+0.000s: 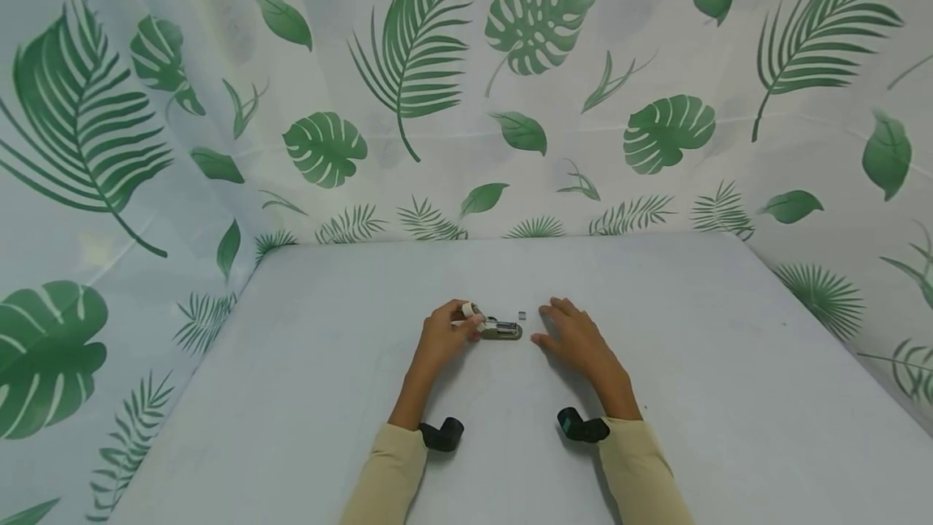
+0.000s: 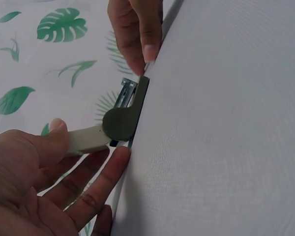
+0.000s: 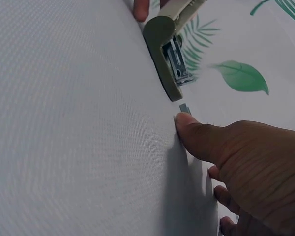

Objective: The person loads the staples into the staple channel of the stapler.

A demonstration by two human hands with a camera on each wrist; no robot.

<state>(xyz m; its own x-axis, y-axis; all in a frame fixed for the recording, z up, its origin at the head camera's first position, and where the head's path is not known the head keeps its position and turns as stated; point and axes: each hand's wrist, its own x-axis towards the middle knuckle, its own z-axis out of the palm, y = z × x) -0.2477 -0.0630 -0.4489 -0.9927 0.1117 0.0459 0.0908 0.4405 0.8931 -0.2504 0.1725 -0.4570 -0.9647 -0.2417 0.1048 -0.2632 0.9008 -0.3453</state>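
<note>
A small stapler (image 1: 501, 331) stands on the table, its cream top arm (image 2: 86, 139) swung far back from the olive base (image 2: 137, 105). The metal staple tray (image 3: 177, 61) lies exposed above that base. My left hand (image 1: 441, 339) pinches the cream arm, thumb on one side and fingers on the other. Just beyond the stapler's front end lies a short strip of staples (image 1: 521, 316). My right hand (image 1: 579, 343) is to the right of the strip, fingers loosely extended, with a small gap between them and it. In the right wrist view the thumb partly hides the strip (image 3: 184, 108).
The white table (image 1: 350, 363) reaches back to a leaf-printed curtain (image 1: 437, 144), which also hangs along both sides. A black wrist camera (image 1: 442, 434) sits at the left sleeve and another black camera (image 1: 581, 426) at the right sleeve.
</note>
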